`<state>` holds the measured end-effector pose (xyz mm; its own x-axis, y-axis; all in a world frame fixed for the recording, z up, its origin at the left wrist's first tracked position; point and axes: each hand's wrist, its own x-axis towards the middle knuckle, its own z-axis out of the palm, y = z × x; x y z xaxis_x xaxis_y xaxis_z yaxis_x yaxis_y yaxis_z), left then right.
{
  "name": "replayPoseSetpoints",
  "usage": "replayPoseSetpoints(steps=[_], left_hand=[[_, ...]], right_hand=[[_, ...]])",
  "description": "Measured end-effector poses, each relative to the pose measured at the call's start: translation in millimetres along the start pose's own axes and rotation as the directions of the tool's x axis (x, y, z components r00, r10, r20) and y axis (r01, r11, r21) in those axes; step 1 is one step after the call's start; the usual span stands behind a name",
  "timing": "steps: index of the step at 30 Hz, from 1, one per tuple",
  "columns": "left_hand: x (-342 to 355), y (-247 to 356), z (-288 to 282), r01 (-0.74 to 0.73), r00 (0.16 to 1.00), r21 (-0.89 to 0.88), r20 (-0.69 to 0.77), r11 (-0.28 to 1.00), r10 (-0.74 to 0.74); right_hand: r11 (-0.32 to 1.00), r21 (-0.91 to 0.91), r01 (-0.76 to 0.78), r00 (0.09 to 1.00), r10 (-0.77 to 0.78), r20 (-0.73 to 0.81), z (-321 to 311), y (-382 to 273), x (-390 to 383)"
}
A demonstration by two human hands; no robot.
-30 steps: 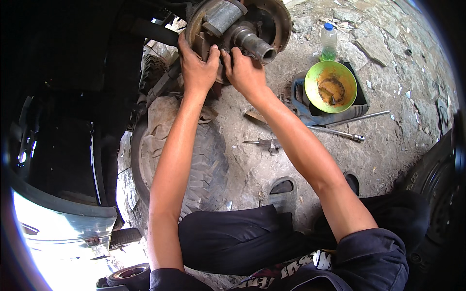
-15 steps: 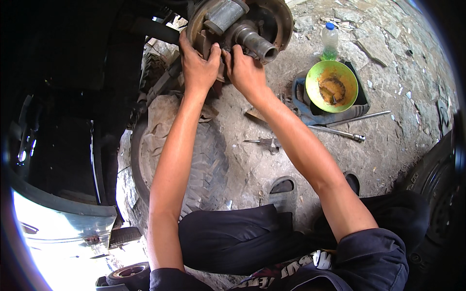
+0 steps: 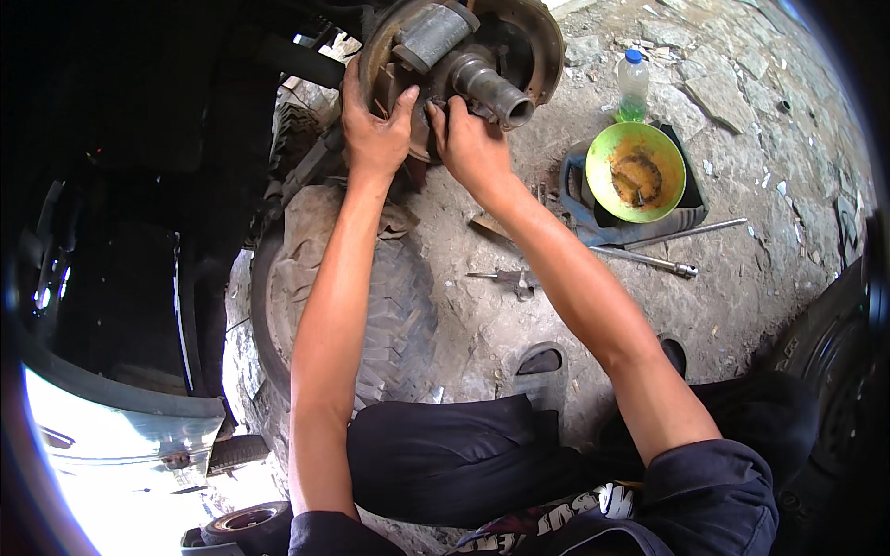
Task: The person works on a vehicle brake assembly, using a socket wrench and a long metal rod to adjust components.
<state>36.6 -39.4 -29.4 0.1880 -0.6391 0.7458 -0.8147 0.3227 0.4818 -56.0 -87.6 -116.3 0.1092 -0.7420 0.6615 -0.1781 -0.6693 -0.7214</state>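
A rusty round brake backing plate (image 3: 549,57) stands at the top centre, with a hollow axle stub (image 3: 499,94) jutting out of it and a grey metal cylinder (image 3: 434,37) fixed on its upper left. Along the plate's lower left edge, my left hand (image 3: 375,144) is wrapped, its fingers behind the rim and its thumb pointing up over the front. Just below the stub, my right hand (image 3: 475,153) is closed, thumb and index finger close together against the lower part of the assembly. Whatever its fingertips hold is hidden.
Right of the assembly, a yellow-green bowl (image 3: 603,153) with brown grease rests on a cut blue container (image 3: 577,199), beside a bottle of green liquid (image 3: 633,88). Metal bars (image 3: 649,261) and a small tool (image 3: 510,278) lie on the ground. A tyre (image 3: 394,315) lies below my left arm.
The right hand has shifted slightly down and its thumb has drawn a little away from the left thumb. My left hand keeps its hold on the plate's edge.
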Motion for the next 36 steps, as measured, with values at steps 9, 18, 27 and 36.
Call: replayPoseSetpoints(steps=[9, 18, 27, 36], left_hand=[[2, -6, -3, -0.080, 0.997, 0.108, 0.018, 0.991, 0.078], [4, 1, -5, -0.030, 0.999, 0.095, 0.020, 0.995, 0.029], [4, 0, -3, -0.046, 0.999, 0.108, 0.012, 0.993, 0.045], [3, 0, -4, -0.047, 0.999, 0.100, 0.017, 0.994, 0.045]], right_hand=[[1.000, -0.001, -0.019, 0.997, 0.019, 0.071, -2, 3, 6], [0.994, 0.008, -0.107, 0.983, 0.104, 0.149, -5, -4, 10], [0.916, 0.067, -0.396, 0.883, 0.360, 0.300, -11, -17, 16], [0.923, 0.062, -0.379, 0.884, 0.341, 0.320, -17, -20, 13]])
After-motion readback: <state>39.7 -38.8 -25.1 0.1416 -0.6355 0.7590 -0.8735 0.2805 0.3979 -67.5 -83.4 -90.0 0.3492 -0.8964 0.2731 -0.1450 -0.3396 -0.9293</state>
